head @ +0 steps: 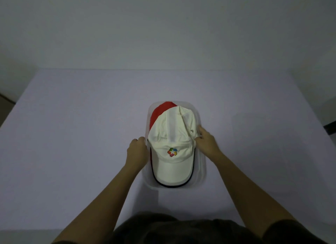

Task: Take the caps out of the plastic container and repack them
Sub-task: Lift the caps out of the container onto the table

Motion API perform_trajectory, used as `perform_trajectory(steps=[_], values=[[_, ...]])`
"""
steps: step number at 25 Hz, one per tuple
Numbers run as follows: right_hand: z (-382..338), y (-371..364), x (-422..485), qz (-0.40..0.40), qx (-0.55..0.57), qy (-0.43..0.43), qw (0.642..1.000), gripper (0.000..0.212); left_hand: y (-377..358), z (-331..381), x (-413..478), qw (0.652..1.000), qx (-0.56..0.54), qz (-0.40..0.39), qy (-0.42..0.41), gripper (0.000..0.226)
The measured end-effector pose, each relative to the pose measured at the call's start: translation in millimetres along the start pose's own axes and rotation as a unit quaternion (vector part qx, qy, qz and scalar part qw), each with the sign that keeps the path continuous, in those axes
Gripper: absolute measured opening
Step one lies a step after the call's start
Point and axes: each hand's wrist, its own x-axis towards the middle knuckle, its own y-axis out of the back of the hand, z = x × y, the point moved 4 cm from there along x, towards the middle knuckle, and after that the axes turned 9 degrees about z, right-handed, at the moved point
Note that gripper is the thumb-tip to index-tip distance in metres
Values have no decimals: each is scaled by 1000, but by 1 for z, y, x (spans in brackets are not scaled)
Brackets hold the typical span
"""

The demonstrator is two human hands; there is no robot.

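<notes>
White cap [171, 140] lies on red cap [160, 112] inside container [202, 171] on tabletop [72, 134]. Right hand [205, 141] fingers pinch white cap's side. Left hand [137, 150] is curled at the opposite edge, hold unclear. Risk: a one-sided lift could drag the red cap or tip the container.

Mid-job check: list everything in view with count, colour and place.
white cap: one, cream with a multicolour logo, on top in the container
red cap: one, red, under the white cap, showing at the far left
plastic container: one, translucent white, on the table, mid-front
table: one, pale lilac, under everything
wall: grey-white, behind the table
dark clothing: bottom edge
left hand: at the container's left rim, grip unclear
right hand: fingers pinch the white cap's right side
</notes>
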Motion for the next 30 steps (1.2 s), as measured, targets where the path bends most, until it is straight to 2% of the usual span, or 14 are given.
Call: perform_trajectory(steps=[6,8,10,11,13,15,19,22,25,27,30], values=[[6,4,4,-23,-8,7,1000,61,-1,7,-3,997,-32,-30,58,32],[3,5,-2,18,-28,56,998,56,6,12,-2,997,-46,-13,61,37],[-4,7,-12,99,-49,102,989,50,13,23,3,993,-105,38,43,38],[-7,7,-16,120,-62,110,985,49,13,29,8,990,-130,39,32,38],[-7,1,-17,88,-117,96,984,54,7,41,17,993,-113,-17,7,47],[-4,-5,-18,48,-136,72,987,56,1,45,21,995,-78,-52,18,49],[-15,-8,-21,88,-74,128,985,27,1,45,21,979,-172,-49,94,53],[-23,-9,-27,66,-1,116,991,12,2,40,20,973,-212,-41,82,33],[-21,-2,-30,55,149,49,986,31,5,37,14,954,-294,-25,42,11],[-17,1,-30,50,218,5,975,50,7,37,8,947,-320,-12,9,10],[-8,7,-27,107,183,15,977,75,11,37,1,940,-340,16,-12,10]])
